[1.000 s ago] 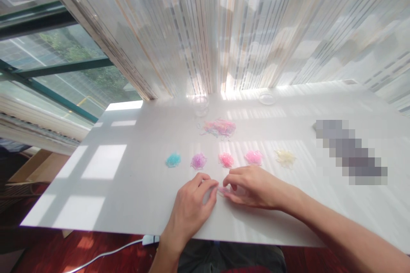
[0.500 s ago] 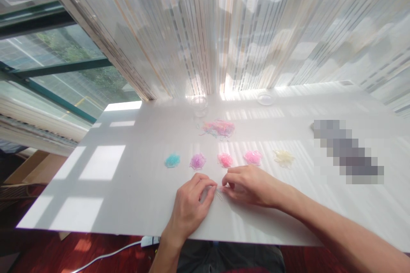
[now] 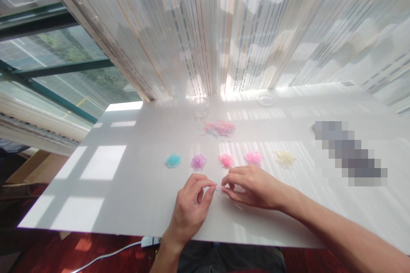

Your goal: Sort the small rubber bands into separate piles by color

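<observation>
My left hand (image 3: 192, 205) and right hand (image 3: 256, 186), both pinched closed, hold a pale strand (image 3: 219, 188) between them; I judge the step is separating, next needing gentle pull.

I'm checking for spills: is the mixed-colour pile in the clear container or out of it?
Out: the mixed-colour pile lies directly on the white table, in front of the clear container, its strands loose.

Striped curtain (image 3: 179, 30) (sunlit), red floor (image 3: 124, 260)
</observation>
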Available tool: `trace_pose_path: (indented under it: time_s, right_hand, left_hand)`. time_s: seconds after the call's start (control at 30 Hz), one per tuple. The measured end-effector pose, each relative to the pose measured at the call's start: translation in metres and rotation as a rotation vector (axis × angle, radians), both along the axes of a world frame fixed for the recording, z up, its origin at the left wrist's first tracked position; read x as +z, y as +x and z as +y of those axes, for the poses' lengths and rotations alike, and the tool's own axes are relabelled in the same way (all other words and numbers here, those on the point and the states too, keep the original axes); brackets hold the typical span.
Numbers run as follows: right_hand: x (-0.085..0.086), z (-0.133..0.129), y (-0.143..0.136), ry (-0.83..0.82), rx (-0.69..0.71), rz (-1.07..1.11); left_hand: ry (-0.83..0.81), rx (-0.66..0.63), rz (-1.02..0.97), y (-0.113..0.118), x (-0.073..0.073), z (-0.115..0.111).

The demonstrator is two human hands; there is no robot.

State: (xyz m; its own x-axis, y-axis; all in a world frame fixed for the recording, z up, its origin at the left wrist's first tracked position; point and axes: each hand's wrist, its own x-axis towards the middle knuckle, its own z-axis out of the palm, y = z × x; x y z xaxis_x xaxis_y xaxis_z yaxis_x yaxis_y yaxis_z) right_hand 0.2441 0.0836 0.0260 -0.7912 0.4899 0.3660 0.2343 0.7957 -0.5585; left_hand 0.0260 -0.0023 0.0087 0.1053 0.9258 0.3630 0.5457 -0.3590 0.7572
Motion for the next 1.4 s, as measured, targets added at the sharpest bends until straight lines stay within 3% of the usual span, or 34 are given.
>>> trace_pose_path:
  time_s: [0.2, 0.83, 1.13, 1.4]
  right_hand:
    - [0.000, 0.001, 0.000, 0.108, -0.035, 0.070]
    - [-0.001, 0.001, 0.000, 0.173, -0.045, 0.018]
    - [0.013, -0.011, -0.007, 0.417, -0.050, 0.079]
    - [0.009, -0.006, -0.002, 0.350, -0.101, 0.042]
  left_hand:
    - [0.068, 0.023, -0.012, 0.003, 0.000, 0.004]
    - [0.131, 0.061, 0.026, 0.002, -0.007, 0.001]
    - [0.164, 0.063, 0.028, 0.002, -0.005, -0.001]
    - [0.190, 0.069, 0.033, 0.002, -0.004, 0.000]
